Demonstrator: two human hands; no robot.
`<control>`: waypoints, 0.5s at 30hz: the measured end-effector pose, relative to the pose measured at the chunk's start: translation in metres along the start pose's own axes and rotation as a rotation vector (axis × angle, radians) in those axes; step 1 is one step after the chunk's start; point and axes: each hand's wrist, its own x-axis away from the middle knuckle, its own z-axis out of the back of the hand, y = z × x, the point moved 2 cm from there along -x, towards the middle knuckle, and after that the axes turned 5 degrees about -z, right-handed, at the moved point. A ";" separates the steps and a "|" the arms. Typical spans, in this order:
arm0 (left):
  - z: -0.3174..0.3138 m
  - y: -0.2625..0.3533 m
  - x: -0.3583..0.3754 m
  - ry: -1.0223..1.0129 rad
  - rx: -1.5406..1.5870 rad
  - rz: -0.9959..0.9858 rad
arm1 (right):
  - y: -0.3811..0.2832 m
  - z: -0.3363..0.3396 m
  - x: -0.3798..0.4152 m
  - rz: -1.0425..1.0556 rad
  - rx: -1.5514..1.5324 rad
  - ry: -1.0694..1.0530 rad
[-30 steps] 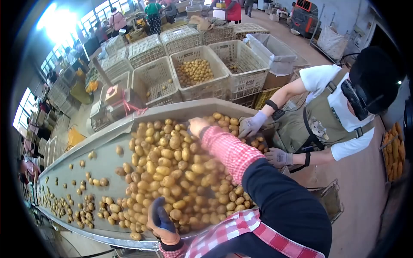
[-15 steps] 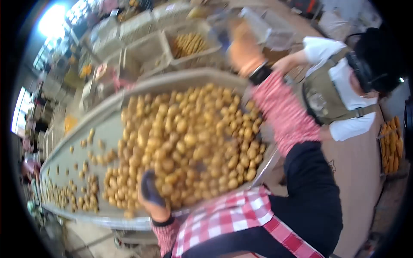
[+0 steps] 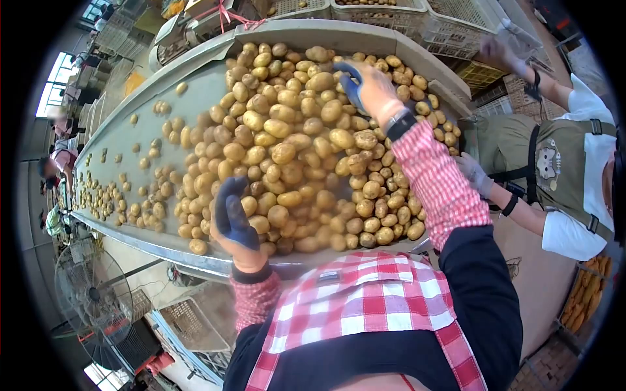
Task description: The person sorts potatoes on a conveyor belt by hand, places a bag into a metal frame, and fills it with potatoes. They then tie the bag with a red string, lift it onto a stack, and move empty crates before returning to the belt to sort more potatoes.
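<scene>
A thick heap of potatoes [image 3: 283, 154] covers the right part of a grey-green sorting table [image 3: 199, 85] with raised metal sides. My left hand [image 3: 236, 221], in an orange glove with dark blue coating, rests at the near edge of the heap; its thumb stands apart from the fingers and no potato shows in it. Over the far right of the heap reaches my right hand [image 3: 370, 90], gloved alike. Its fingers are spread, close to or touching potatoes, and nothing is visibly held.
A co-worker in an olive apron [image 3: 561, 153] stands at the right end, one gloved hand [image 3: 475, 174] near the table. Plastic crates [image 3: 385, 18] line the far side. A large fan [image 3: 94, 293] stands at lower left. Loose potatoes lie scattered along the table's left stretch.
My right hand has come back from beyond the far rim, near the crates, to over the potatoes. The view has shifted; my left hand remains at the heap's near edge.
</scene>
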 end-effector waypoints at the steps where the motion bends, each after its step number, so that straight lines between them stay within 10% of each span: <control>1: 0.000 -0.002 -0.002 0.005 -0.008 0.004 | -0.003 -0.008 -0.017 0.020 0.013 -0.020; 8: 0.008 -0.009 -0.006 0.193 0.106 0.033 | -0.024 -0.043 -0.018 0.000 0.575 -0.369; 15: 0.056 -0.017 -0.020 0.340 -0.019 -0.132 | 0.004 0.003 0.089 0.098 -0.480 -0.481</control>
